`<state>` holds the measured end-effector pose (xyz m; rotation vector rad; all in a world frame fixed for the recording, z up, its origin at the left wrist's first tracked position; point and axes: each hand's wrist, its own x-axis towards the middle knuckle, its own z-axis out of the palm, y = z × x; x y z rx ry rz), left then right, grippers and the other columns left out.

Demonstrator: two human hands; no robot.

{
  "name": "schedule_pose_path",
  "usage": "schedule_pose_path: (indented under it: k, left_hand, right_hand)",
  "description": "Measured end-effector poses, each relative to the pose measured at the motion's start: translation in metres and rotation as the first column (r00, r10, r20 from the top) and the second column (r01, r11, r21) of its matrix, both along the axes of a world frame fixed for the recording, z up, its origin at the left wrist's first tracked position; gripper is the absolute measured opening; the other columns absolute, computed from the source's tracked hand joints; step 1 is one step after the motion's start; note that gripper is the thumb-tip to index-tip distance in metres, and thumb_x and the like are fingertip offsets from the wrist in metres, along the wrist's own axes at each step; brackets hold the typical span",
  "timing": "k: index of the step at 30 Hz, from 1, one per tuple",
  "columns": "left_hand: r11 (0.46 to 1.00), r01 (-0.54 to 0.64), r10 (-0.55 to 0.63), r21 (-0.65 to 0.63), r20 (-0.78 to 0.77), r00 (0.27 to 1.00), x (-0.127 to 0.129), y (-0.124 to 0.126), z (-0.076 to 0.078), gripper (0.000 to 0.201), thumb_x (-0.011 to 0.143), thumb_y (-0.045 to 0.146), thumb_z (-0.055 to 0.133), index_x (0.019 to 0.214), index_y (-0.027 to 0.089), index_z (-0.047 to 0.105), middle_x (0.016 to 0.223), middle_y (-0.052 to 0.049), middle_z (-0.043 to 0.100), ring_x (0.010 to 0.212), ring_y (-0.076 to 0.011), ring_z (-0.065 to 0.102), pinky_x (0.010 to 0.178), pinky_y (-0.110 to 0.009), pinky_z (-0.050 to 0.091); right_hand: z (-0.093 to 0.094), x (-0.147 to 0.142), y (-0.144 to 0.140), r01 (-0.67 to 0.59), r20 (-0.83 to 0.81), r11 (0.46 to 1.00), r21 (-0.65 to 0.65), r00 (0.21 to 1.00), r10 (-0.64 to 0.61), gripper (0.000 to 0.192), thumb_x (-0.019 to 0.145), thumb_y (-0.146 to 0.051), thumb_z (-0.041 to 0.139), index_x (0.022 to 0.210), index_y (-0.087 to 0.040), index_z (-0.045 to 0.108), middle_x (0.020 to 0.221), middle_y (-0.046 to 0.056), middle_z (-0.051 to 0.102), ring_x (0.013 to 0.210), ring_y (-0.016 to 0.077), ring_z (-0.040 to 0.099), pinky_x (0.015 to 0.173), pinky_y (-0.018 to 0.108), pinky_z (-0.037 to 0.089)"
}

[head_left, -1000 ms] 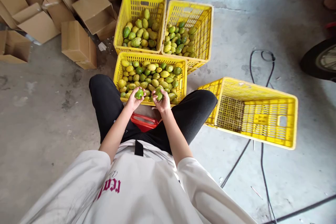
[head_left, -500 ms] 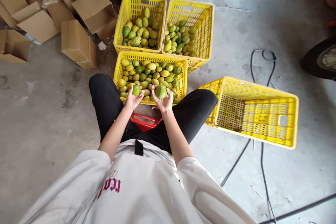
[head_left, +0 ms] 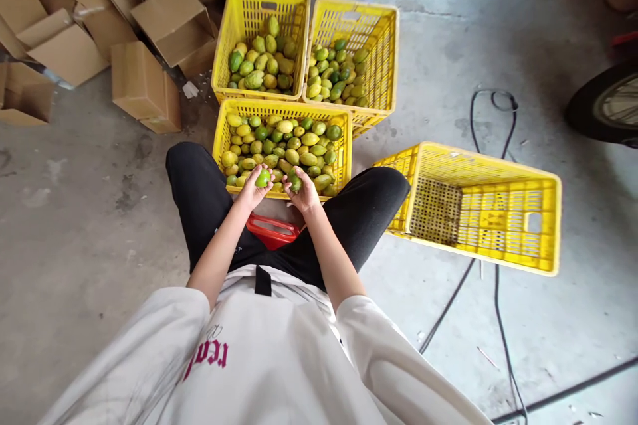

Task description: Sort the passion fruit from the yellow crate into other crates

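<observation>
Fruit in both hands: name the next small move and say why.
Probably drop each fruit into a far crate by type. The left hand holds a bright green fruit and the right hand a duller one, both over the near crate. The far left crate and far right crate hold separate piles.

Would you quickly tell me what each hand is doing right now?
Left hand: closed on a bright green fruit.
Right hand: closed on a darker green fruit.
</observation>
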<state>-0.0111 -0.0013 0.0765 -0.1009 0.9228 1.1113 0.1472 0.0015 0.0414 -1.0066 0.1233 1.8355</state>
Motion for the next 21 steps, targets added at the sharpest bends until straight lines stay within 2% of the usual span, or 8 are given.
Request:
schedule_pose_path:
  k: [3,5,8,10,13,17,19,21]
  left_hand:
    - [1.0,-0.022,0.021,0.017,0.051,0.998,0.0,-0.001,-0.003,0.035,0.11,0.027,0.04,0.097,0.016,0.071,0.089,-0.008,0.075,0.087,-0.0173,0.076,0.083,-0.029,0.063]
    - [0.999,-0.025,0.023,0.036,0.075,0.997,-0.001,-0.001,-0.004,0.033,0.106,0.023,0.041,0.112,0.015,0.073,0.097,-0.011,0.078,0.1,-0.0211,0.078,0.096,-0.036,0.063]
    - [0.999,-0.001,0.0,0.033,0.033,0.999,-0.001,-0.001,-0.005,0.026,0.102,0.017,0.049,0.116,0.017,0.072,0.098,-0.007,0.079,0.097,-0.02,0.078,0.094,-0.034,0.062]
    - [0.999,0.031,-0.031,0.034,-0.009,0.999,-0.001,-0.001,-0.005,0.016,0.102,0.018,0.054,0.102,0.018,0.07,0.088,-0.004,0.076,0.081,-0.0155,0.075,0.079,-0.026,0.06]
    - [0.999,0.031,-0.029,0.036,-0.046,0.999,0.0,-0.001,-0.006,0.017,0.101,0.017,0.055,0.087,0.019,0.065,0.076,0.001,0.069,0.067,-0.0108,0.068,0.064,-0.02,0.053]
    - [0.997,-0.077,0.075,-0.015,-0.124,0.989,0.001,-0.002,-0.012,0.014,0.092,0.008,0.059,0.087,0.02,0.064,0.081,0.001,0.072,0.08,-0.0124,0.075,0.073,-0.02,0.056]
    - [0.994,-0.099,0.09,-0.053,-0.162,0.983,0.002,-0.001,-0.017,0.013,0.091,0.008,0.06,0.087,0.02,0.064,0.082,0.001,0.072,0.078,-0.0115,0.073,0.073,-0.02,0.056]
    - [0.992,-0.103,0.088,-0.076,-0.184,0.979,0.003,0.0,-0.021,0.011,0.093,0.011,0.061,0.086,0.019,0.064,0.078,0.001,0.07,0.071,-0.0095,0.069,0.071,-0.018,0.054]
  right_hand:
    - [0.003,0.002,0.0,0.038,-0.035,0.999,-0.004,0.999,-0.038,0.018,0.1,-0.042,0.057,0.097,-0.024,0.062,0.083,0.0,0.073,0.087,0.0211,0.079,0.072,0.032,0.069]
    - [0.004,0.003,0.0,0.068,-0.061,0.998,0.013,0.996,-0.067,0.019,0.098,-0.041,0.053,0.098,-0.025,0.062,0.088,0.003,0.076,0.101,0.0268,0.079,0.086,0.045,0.07]
    - [0.006,0.003,0.0,0.083,-0.074,0.992,0.09,0.994,-0.077,0.013,0.091,-0.027,0.055,0.102,-0.027,0.061,0.099,0.005,0.08,0.114,0.0287,0.078,0.098,0.055,0.067]
    - [0.008,0.003,0.001,0.082,-0.07,0.985,0.151,0.995,-0.072,0.016,0.091,-0.023,0.058,0.106,-0.028,0.063,0.104,0.003,0.081,0.114,0.0264,0.078,0.1,0.053,0.066]
    - [0.01,0.002,0.001,0.078,-0.061,0.98,0.181,0.996,-0.068,0.013,0.097,-0.026,0.064,0.109,-0.031,0.065,0.1,-0.002,0.079,0.096,0.0206,0.079,0.095,0.045,0.069]
    - [0.009,0.0,-0.002,0.028,-0.037,0.992,0.126,0.999,-0.023,0.007,0.099,-0.025,0.066,0.105,-0.029,0.066,0.089,-0.004,0.076,0.08,0.0156,0.077,0.081,0.032,0.071]
    - [0.007,-0.001,-0.003,-0.019,-0.016,0.995,0.094,1.0,0.02,0.003,0.1,-0.025,0.066,0.102,-0.027,0.065,0.09,-0.002,0.077,0.083,0.0152,0.078,0.075,0.026,0.07]
    - [0.006,-0.002,-0.002,-0.055,-0.008,0.995,0.083,0.998,0.056,0.004,0.101,-0.031,0.066,0.1,-0.027,0.065,0.094,0.0,0.078,0.089,0.0175,0.08,0.076,0.028,0.071]
